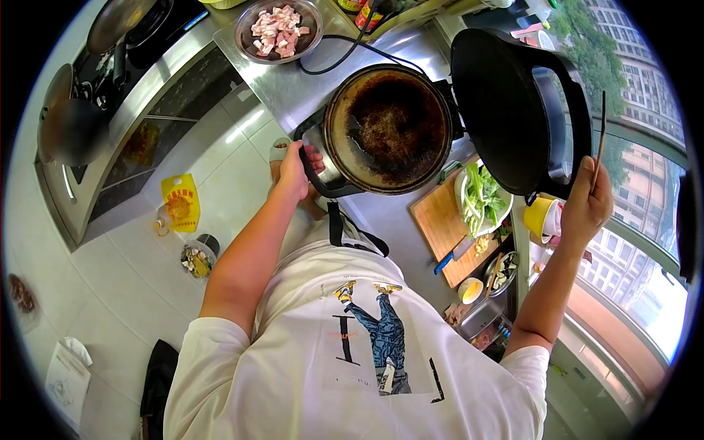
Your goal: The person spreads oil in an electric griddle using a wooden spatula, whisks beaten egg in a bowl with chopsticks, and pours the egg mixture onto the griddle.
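A round electric pan (pixel 389 128) with a browned, stained inside is at the edge of the steel counter. My left hand (pixel 299 172) is closed round its black side handle. Hinged to the pan, the black lid (pixel 495 110) stands raised on the right. My right hand (pixel 590 202) is closed at the lid's handle frame and also holds a thin stick (pixel 601 128), which looks like a chopstick. Whether the pan rests on the counter or is lifted, I cannot tell. A power cord (pixel 345 38) passes behind it.
A metal bowl of cut meat (pixel 279 31) stands behind left. At right lie a cutting board (pixel 438 213), a bowl of greens (pixel 480 196), a blue-handled knife (pixel 446 262) and a yellow cup (pixel 541 218). A yellow bag (pixel 180 204) is on the floor. Windows (pixel 638 125) border the right.
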Demonstrator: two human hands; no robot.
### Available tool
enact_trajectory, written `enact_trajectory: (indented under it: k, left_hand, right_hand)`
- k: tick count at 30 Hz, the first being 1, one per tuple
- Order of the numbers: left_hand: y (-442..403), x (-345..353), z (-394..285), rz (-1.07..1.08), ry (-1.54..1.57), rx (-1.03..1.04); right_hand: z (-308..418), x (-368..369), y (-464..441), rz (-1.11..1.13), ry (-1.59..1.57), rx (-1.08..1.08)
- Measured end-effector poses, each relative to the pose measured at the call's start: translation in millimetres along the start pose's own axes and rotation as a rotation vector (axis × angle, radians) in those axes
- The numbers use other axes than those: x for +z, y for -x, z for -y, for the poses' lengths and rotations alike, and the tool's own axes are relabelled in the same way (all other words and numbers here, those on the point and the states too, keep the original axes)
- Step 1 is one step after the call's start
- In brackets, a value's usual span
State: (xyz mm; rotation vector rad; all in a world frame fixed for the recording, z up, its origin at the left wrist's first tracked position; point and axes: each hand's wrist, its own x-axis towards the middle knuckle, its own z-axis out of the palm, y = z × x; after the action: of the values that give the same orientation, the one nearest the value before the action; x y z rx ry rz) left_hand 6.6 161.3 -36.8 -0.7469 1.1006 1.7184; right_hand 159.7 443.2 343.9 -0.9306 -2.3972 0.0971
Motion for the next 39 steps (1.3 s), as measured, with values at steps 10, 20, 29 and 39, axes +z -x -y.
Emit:
enact_trajectory:
  k: [10, 20, 29, 39]
  left_hand:
    - [7, 3, -2, 0.060, 0.001, 0.025]
    - [12, 8, -9, -0.028, -0.117, 0.030]
    - [-8, 16, -31, -0.054, -0.102, 0.008]
    - [-8, 14, -38, -0.021, -0.130, 0.012]
  right_hand:
    - [2, 16, 6, 0.025, 0.020, 0.018]
    - [3, 12, 0, 0.063, 0.053, 0.035]
    - [-17, 7, 1, 0.099, -0.049, 0.103]
    - [-30, 9, -5, 0.093, -0.103, 0.128]
